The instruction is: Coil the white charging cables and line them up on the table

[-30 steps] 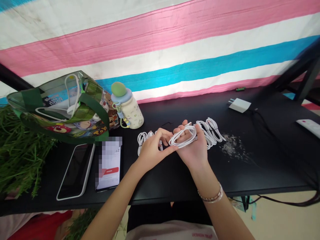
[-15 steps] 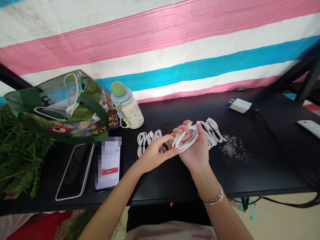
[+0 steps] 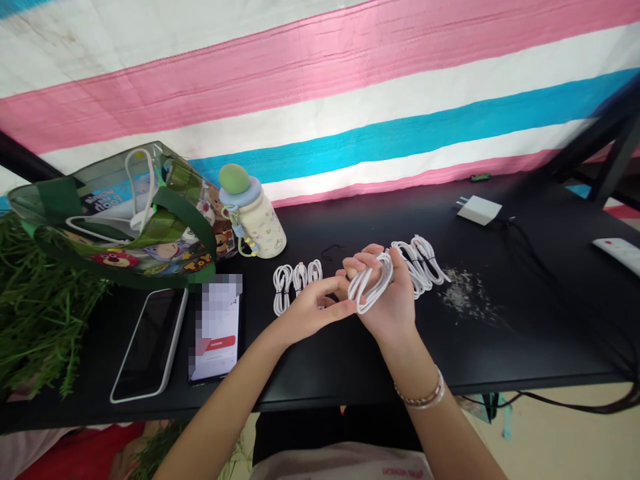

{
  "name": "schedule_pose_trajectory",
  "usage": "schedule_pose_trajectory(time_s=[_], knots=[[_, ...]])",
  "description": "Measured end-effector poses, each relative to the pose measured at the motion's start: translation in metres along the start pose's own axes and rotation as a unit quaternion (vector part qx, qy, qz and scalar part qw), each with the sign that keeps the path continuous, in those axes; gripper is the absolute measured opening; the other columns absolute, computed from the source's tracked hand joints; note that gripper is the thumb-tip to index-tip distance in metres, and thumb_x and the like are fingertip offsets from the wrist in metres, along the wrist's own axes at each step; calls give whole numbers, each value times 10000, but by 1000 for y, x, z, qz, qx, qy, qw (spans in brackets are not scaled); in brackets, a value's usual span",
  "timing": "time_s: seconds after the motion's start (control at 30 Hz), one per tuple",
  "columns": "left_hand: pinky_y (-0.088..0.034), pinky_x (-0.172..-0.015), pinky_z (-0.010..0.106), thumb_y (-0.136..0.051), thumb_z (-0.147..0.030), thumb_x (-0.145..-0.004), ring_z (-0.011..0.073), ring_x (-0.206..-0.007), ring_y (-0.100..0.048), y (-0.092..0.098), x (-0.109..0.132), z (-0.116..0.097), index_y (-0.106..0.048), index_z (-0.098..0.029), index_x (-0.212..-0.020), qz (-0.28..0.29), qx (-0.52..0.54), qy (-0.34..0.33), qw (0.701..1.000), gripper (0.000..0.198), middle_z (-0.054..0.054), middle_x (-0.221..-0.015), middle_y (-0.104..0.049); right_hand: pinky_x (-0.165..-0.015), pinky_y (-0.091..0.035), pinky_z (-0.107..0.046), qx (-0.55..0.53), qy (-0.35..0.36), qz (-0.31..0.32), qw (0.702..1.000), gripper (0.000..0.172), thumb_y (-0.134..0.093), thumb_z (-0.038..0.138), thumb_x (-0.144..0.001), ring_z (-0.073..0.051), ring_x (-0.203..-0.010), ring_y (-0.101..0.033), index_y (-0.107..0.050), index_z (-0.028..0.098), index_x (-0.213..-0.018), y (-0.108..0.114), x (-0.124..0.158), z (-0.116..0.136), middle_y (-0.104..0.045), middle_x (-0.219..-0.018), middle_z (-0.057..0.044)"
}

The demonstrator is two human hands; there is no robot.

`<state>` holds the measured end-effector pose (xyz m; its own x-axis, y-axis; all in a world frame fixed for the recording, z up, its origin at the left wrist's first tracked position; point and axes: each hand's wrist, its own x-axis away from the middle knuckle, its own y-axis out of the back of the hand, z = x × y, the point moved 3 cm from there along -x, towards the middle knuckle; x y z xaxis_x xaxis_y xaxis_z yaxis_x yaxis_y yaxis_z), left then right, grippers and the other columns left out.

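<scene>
My right hand (image 3: 385,290) grips a coiled white cable (image 3: 370,283), its fingers curled round the loops. My left hand (image 3: 313,310) is just left of it, with fingers curled and the thumb tip reaching the bottom of the coil. Bundled white cables (image 3: 295,283) lie on the black table (image 3: 320,373) beyond my left hand. More bundled white cables (image 3: 417,265) lie behind my right hand, partly hidden by it.
A white plug charger (image 3: 479,210) with a black cord lies at the back right, near pale specks (image 3: 467,293). On the left are a clear green tote bag (image 3: 120,220), a cream bottle (image 3: 253,217), a phone (image 3: 149,347) and a blurred-screen phone (image 3: 217,330).
The coil has turned from lying crosswise to a more upright position in my right hand. My right fingers have closed further round it, and my left hand has drawn slightly back.
</scene>
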<state>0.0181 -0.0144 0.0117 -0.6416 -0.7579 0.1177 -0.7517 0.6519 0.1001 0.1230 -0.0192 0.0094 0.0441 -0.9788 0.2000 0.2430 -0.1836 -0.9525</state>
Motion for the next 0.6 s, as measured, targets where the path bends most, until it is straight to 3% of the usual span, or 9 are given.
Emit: schedule_pose_trajectory(time_s=[0.1, 0.3, 0.6], knots=[[-408, -641, 248, -589, -532, -744, 137, -735, -523, 1, 0, 0, -602, -181, -713, 8, -3, -1, 1000, 352, 8, -748, -551, -555, -474, -255, -3, -1, 2, 1000, 218, -487, 374, -856, -100, -488, -507, -469, 240, -685, 0, 0, 0, -493, -496, 92], [-411, -637, 237, -665, -500, -691, 128, -725, -519, 1, 0, 1, -596, -175, -690, 9, 14, 13, 1000, 332, -11, -719, -528, -544, -469, -249, -27, -25, -22, 999, 265, -440, 374, -877, -103, -469, -496, -474, 235, -655, -2, 1, -1, -476, -469, 83], [-418, -646, 253, -717, -483, -624, 115, -687, -497, -1, 1, 4, -499, -172, -617, 35, 31, 40, 998, 380, -20, -689, -506, -664, -505, -306, 30, -41, 10, 999, 245, -513, 372, -852, -114, -512, -501, -477, 235, -652, 2, 0, -2, -480, -478, 85]])
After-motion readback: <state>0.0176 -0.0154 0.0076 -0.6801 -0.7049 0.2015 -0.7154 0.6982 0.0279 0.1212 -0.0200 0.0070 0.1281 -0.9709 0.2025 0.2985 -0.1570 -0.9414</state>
